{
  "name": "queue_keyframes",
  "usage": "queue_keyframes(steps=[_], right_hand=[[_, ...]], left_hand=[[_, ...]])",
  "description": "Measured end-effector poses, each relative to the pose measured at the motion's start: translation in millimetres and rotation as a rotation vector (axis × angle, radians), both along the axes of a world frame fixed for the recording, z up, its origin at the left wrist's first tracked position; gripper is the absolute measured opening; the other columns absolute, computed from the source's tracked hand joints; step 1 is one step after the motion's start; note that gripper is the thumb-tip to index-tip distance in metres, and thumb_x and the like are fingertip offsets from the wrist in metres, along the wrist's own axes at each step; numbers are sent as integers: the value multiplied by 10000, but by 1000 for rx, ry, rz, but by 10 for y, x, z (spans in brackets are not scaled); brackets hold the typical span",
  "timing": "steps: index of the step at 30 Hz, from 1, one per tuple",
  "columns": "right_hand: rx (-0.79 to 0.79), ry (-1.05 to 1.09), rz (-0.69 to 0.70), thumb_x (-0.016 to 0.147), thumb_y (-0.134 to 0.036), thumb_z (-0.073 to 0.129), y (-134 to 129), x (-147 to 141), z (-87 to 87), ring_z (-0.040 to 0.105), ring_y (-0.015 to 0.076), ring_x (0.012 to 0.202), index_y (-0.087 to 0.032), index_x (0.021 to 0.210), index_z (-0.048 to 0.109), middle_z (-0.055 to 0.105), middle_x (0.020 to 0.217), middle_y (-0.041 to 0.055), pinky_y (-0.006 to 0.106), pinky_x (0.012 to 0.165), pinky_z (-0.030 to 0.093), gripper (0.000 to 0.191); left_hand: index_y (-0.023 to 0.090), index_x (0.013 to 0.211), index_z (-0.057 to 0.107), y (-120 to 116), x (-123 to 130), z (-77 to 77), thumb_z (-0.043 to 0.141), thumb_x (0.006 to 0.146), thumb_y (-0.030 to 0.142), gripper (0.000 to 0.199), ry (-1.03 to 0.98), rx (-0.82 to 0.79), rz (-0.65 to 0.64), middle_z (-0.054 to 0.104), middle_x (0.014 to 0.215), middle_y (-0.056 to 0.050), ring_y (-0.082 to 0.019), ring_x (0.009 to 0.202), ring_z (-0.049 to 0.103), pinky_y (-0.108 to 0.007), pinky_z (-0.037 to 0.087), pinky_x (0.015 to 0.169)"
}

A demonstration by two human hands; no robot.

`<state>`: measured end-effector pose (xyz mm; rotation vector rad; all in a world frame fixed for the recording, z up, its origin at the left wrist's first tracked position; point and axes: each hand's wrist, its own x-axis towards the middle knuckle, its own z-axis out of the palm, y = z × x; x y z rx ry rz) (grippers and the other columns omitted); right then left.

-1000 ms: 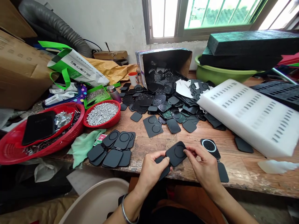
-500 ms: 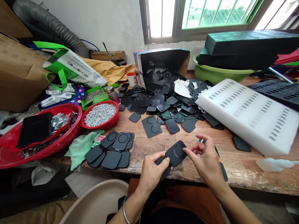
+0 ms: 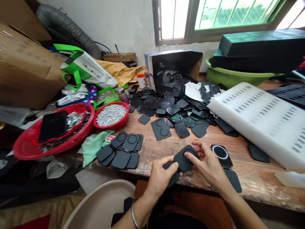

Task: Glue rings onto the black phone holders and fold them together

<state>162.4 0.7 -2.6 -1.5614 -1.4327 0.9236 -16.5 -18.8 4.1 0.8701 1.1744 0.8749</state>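
Note:
Over the table's front edge, my left hand (image 3: 160, 175) is closed on a black folding pad (image 3: 183, 160) made of two rounded panels joined by a hinge. Its upper panel bears a round ring. My right hand (image 3: 206, 160) pinches that panel's right side, thumb on the ring and fingers partly hidden behind. To the right lies an open pad with a pale ring (image 3: 220, 152) over black mesh. Left of my hands, several similar pads (image 3: 122, 159) overlap in a group. A flat black sheet with two circles (image 3: 161, 129) lies beyond my hands.
Black panels spill from a tipped box (image 3: 176, 57). A white foam block (image 3: 259, 111) with slots leans at right. Red baskets (image 3: 122, 122) of small metal pins, a green cloth (image 3: 91, 148) and a steel flask (image 3: 122, 94) stand left. A beige basin (image 3: 78, 203) sits below the edge.
My right thumb has moved from the panel's edge onto its ring. The camera view has turned slightly left, so things appear shifted right, and the ringed pad at right shows more fully.

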Motion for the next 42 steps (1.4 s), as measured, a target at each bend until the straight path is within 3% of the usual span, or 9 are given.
queue_keyframes(steps=[5,10,14,18,24,27,31,36,42], right_hand=[[-47,142,24,845,-553,523,15,-179,-56,460,136,553,-192,636,521,489,584,-13,247,482,367,417],[-368,362,-85,819,-644,484,54,-268,-111,381,110,352,-213,602,443,401,425,-52,226,325,283,484],[-412,530,-122,803,-630,528,35,-167,-109,443,104,339,-183,734,535,549,480,-12,195,316,291,453],[-391,401,-16,805,-645,524,-65,-57,-97,456,103,370,-177,762,551,563,511,-7,191,342,295,470],[-163,89,141,874,-503,506,-10,-47,-121,502,128,472,-197,708,518,565,569,-10,245,471,384,348],[29,-150,143,874,-392,519,96,-9,-86,553,158,589,-195,735,556,588,628,2,266,567,414,243],[101,-327,148,863,-320,515,180,71,-10,572,161,608,-199,752,576,619,661,4,266,577,406,176],[125,-407,114,858,-318,507,208,285,14,565,164,603,-199,747,580,623,655,8,281,597,402,178],[122,-386,85,866,-357,502,140,568,-57,559,172,596,-201,763,598,628,653,21,284,565,413,211]], left_hand=[[130,1004,716,-99,-9,50,640,777,278,281,-77,-24,-43,663,656,-34,-157,549,649,-223,504,516],[138,981,712,-144,-143,53,629,779,301,273,-19,-23,-56,663,677,-31,-167,585,648,-238,504,543],[149,910,718,19,-633,150,647,768,330,241,325,232,189,705,846,-43,-171,759,646,-229,499,696],[191,1221,588,261,-1407,194,664,731,382,532,677,350,496,704,854,-32,-171,688,641,-253,501,656],[177,1121,657,446,-1984,136,577,775,430,436,1264,381,453,704,843,-72,-242,690,631,-394,497,753],[165,1135,635,470,-1793,159,542,825,371,384,1411,693,516,658,1114,-135,-312,1075,575,-475,367,996],[202,1053,655,412,-1157,117,548,862,314,246,1249,898,304,663,1067,-88,-269,1052,560,-436,395,983],[200,1102,641,350,-366,-86,566,860,220,254,1081,912,-103,632,1075,-89,-252,1050,527,-406,451,938],[112,1366,421,873,-227,-193,568,857,293,560,1310,804,-38,432,1393,-224,-366,1321,350,-527,350,1045]])
